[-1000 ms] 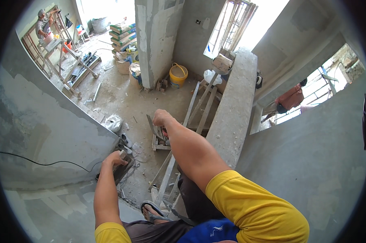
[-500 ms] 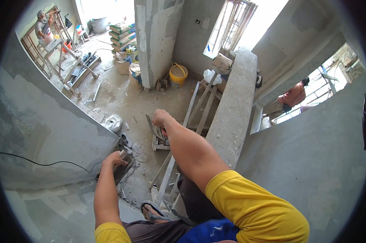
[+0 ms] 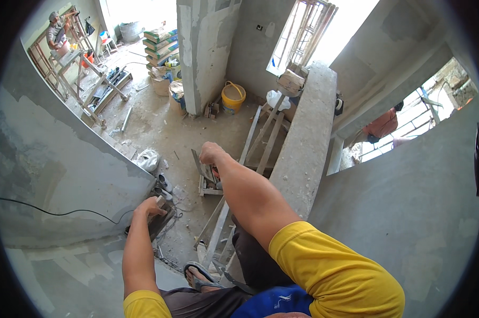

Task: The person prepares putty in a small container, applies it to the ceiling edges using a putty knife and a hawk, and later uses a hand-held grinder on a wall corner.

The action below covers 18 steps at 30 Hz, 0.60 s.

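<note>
My left hand (image 3: 150, 207) is closed around the pale handle (image 3: 160, 201) of a dark flat board (image 3: 159, 224), low beside the left wall. My right arm reaches forward over the floor, and its hand (image 3: 211, 153) is closed in a fist. From below that fist shows a thin flat grey blade (image 3: 201, 165), like a trowel's; its grip is hidden by the fingers. Behind the blade, a shallow wooden box (image 3: 213, 192) with small items in it lies on the floor.
A concrete ledge (image 3: 306, 138) runs along my right, with wooden poles (image 3: 271, 143) leaning beside it. My sandalled foot (image 3: 199, 275) is near loose planks. Ahead stand a yellow bucket (image 3: 232, 98) and stacked bags (image 3: 160, 47). Two other people (image 3: 57, 32) (image 3: 382, 124) are farther off.
Both my hands stay almost where they were. Beyond the opening on the right, the other person has shifted, and less of their legs shows.
</note>
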Available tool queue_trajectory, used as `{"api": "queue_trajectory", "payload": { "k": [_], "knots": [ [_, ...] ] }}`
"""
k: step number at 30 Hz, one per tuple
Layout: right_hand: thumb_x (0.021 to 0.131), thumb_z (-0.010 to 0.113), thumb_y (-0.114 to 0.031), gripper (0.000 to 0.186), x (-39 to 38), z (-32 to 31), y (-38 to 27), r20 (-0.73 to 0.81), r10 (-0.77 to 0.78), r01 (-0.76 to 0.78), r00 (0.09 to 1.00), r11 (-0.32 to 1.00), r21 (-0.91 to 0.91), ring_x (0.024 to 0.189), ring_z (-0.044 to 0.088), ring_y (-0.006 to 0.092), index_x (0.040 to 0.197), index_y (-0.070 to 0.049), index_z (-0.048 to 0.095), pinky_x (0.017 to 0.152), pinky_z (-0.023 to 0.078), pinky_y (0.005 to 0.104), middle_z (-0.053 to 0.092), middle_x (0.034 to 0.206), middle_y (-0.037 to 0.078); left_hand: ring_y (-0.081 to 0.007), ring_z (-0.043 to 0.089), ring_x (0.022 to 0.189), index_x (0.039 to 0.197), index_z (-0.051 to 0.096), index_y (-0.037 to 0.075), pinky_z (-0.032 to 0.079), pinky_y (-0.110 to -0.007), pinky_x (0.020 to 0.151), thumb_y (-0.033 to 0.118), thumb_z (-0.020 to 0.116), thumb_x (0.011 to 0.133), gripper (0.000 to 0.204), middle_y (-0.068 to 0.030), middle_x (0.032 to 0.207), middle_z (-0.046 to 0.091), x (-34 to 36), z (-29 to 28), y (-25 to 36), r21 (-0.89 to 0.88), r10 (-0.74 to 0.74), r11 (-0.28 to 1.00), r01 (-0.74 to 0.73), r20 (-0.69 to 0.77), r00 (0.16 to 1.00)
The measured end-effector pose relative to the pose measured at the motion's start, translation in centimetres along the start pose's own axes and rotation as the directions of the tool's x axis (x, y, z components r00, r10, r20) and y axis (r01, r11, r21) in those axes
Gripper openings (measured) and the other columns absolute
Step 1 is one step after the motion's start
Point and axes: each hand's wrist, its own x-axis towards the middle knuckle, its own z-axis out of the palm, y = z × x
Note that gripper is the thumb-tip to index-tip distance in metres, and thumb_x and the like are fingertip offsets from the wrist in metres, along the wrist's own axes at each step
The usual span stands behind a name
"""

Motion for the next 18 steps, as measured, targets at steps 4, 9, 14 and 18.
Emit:
{"api": "queue_trajectory", "payload": {
  "k": [4,9,14,18],
  "knots": [
    [0.084,0.056,-0.011,0.034,-0.1,-0.1,-0.1,0.001,0.003,-0.003,1.0,1.0,0.015,0.12,0.056,0.0348,0.116,-0.003,0.065,0.097,0.048,0.0397,0.06,0.127,0.019,-0.0313,0.062,0.103,0.117,0.057,0.003,0.047,-0.04,0.088,0.034,0.085,0.067,0.065,-0.017,0.111,0.066,-0.2,-0.1,-0.1,-0.022,0.012,1.0,-0.013,-0.007,1.0],
    [0.084,0.057,-0.011,0.034,-0.1,-0.2,-0.1,-0.004,-0.001,0.001,1.0,1.0,-0.007,0.12,0.056,0.0346,0.116,-0.003,0.065,0.097,0.047,0.0398,0.06,0.127,0.019,-0.0307,0.062,0.103,0.117,0.057,0.003,0.047,-0.04,0.088,0.034,0.085,0.067,0.065,-0.0168,0.111,0.066,-0.6,-0.1,0.1,-0.02,0.021,1.0,-0.022,-0.032,0.999],
    [0.083,0.057,-0.011,0.035,-0.2,-0.2,-0.1,0.006,0.001,-0.001,1.0,1.0,0.01,0.12,0.056,0.0346,0.116,-0.003,0.066,0.098,0.047,0.0396,0.059,0.127,0.019,-0.0309,0.061,0.105,0.119,0.056,0.003,0.046,-0.04,0.09,0.033,0.084,0.068,0.066,-0.0173,0.114,0.065,-1.2,-0.3,0.6,-0.01,-0.008,1.0,0.008,-0.025,1.0],
    [0.083,0.057,-0.011,0.035,-0.1,-0.1,-0.2,0.006,0.017,-0.017,1.0,1.0,0.013,0.12,0.056,0.0346,0.116,-0.003,0.066,0.098,0.047,0.0395,0.06,0.127,0.019,-0.031,0.061,0.106,0.119,0.056,0.002,0.046,-0.04,0.09,0.033,0.084,0.068,0.065,-0.0175,0.114,0.065,-0.8,-0.4,0.6,0.001,-0.008,1.0,0.008,-0.013,1.0]
  ]
}}
